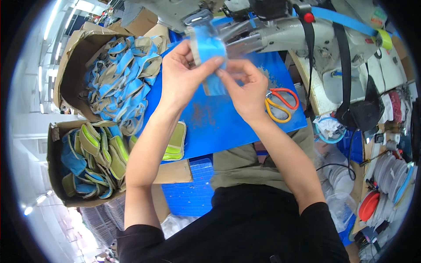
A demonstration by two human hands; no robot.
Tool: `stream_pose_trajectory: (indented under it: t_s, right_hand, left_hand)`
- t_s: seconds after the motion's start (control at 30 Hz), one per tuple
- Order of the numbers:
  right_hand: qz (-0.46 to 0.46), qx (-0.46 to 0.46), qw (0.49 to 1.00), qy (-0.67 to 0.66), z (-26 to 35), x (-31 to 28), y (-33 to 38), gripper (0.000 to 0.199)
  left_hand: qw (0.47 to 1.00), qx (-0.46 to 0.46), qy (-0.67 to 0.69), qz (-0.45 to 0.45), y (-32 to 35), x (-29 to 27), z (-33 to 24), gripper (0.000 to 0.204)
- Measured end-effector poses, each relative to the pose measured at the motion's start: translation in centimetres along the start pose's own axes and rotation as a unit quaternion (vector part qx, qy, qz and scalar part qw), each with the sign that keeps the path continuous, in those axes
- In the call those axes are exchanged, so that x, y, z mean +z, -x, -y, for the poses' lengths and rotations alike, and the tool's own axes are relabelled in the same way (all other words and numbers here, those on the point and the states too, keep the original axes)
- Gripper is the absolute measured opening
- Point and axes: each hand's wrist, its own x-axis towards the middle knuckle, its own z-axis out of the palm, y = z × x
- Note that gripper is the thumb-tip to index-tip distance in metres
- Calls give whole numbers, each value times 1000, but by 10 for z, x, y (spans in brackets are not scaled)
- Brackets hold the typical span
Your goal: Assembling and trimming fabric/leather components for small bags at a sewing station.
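Pinched between thumb and fingers of my left hand is a blue fabric piece with a beige edge, blurred by motion. My right hand grips the lower right side of the same piece, its thumb close to the left thumb. The fabric is held up over a blue work table, just in front of the sewing machine's head. Scissors with orange and yellow handles lie on the table to the right of my right hand; their blades are mostly hidden.
A cardboard box of blue and beige strips stands at the left. Below it another box holds green and blue padded pieces. A green-edged stack lies by my left forearm. The grey machine arm and black straps bound the right.
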Motion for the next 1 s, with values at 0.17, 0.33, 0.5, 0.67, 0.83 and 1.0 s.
stream_pose_trajectory:
  t_s: [0.17, 0.33, 0.5, 0.67, 0.83, 1.0]
  right_hand:
    - [28, -16, 999, 28, 3, -2, -8, 18]
    - [64, 54, 995, -47, 15, -6, -9, 15]
    - [76, 84, 989, -95, 25, -9, -13, 16]
    - [100, 52, 989, -95, 22, -13, -4, 18]
    - [116, 86, 986, -82, 22, -19, -3, 17]
    - [91, 131, 981, -113, 36, -21, 1, 16]
  left_hand:
    - [1000, -11, 7, -18, -2, 2, 3, 35]
    - [998, -25, 60, -11, -11, 1, 3, 41]
    - [995, -61, 74, -9, -15, 2, -2, 44]
    - [994, -60, 87, -12, -15, 2, 0, 46]
    - [997, -48, 49, -18, -17, 1, -2, 37]
    - [998, -24, 61, -5, -21, 0, -4, 35]
